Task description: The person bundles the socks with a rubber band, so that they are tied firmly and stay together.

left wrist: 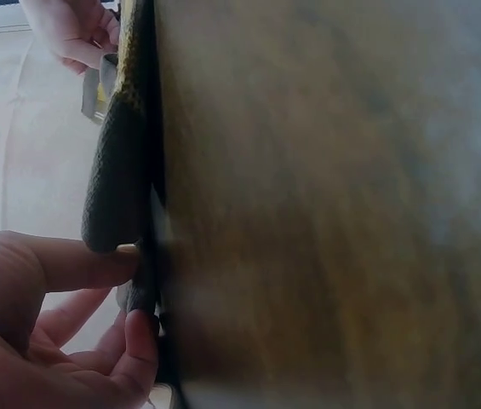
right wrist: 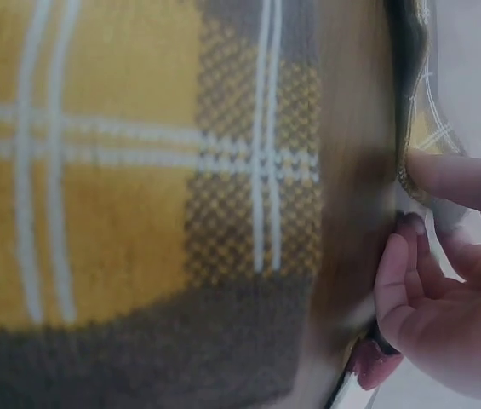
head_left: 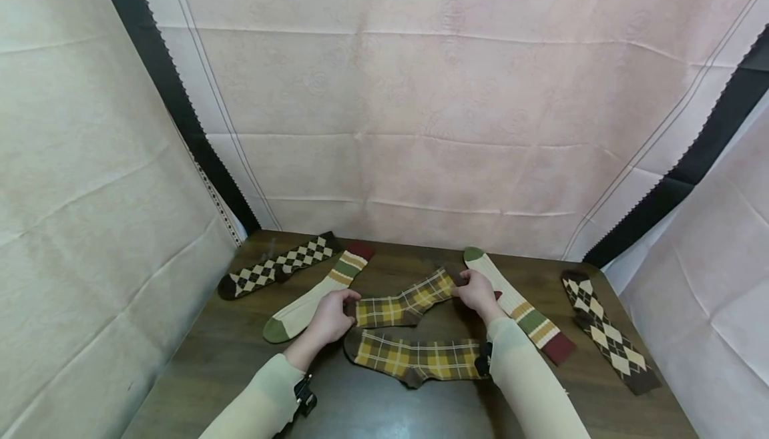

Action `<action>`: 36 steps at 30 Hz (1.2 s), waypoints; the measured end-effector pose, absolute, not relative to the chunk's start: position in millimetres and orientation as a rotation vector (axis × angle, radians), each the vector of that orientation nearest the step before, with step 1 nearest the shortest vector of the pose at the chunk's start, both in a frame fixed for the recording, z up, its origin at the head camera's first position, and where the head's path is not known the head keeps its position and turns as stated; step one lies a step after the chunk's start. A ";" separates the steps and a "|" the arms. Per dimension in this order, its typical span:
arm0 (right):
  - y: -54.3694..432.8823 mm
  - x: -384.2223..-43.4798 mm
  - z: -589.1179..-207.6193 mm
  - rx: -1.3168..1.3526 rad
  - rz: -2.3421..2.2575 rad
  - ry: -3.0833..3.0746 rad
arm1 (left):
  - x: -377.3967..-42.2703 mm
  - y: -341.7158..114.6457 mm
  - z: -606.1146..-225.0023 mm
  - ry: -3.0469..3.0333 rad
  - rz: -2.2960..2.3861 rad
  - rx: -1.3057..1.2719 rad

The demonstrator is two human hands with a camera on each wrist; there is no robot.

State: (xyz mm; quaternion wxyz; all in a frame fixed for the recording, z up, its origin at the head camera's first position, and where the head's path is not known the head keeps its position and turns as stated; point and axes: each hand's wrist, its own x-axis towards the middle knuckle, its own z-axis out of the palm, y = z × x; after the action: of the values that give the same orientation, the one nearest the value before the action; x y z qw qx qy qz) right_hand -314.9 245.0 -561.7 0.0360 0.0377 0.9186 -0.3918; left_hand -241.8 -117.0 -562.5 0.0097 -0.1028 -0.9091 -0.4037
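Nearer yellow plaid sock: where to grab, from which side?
Probably the dark toe of the nearer plaid sock, pinched from the left: that rounded end lies flat and uncovered, while in the head view the black wrist device hides part of its right end.

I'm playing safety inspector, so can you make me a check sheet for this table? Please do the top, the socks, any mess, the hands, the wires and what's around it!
Surface: brown table, shiny near the person.
Job's things: upper plaid sock, held at both ends; lower plaid sock, lying nearer the person.
Clutter: nothing seen except other socks: left striped sock, right striped sock, left diamond sock, right diamond sock.
Hands: left hand pinches one end of the upper plaid sock; right hand holds the other.
Cables: nothing seen.
Surroundings: pale cloth walls with dark strips.
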 end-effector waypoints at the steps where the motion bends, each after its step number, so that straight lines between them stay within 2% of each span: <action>1: 245.4 -315.0 -562.1 0.119 -1.212 2.823 | -241.5 -116.8 -561.8 -2.841 -1.256 -0.321; 36: 252.9 -312.6 -562.3 0.056 -1.291 2.812 | -239.6 -117.2 -558.5 -2.886 -1.357 -0.097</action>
State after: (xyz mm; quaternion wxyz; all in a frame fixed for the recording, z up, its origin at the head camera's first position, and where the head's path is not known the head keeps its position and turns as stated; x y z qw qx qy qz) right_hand -312.6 252.9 -562.3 0.0235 0.0182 0.9084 -0.4170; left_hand -239.6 -117.2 -558.5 -0.0245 -0.0305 -0.9043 -0.4251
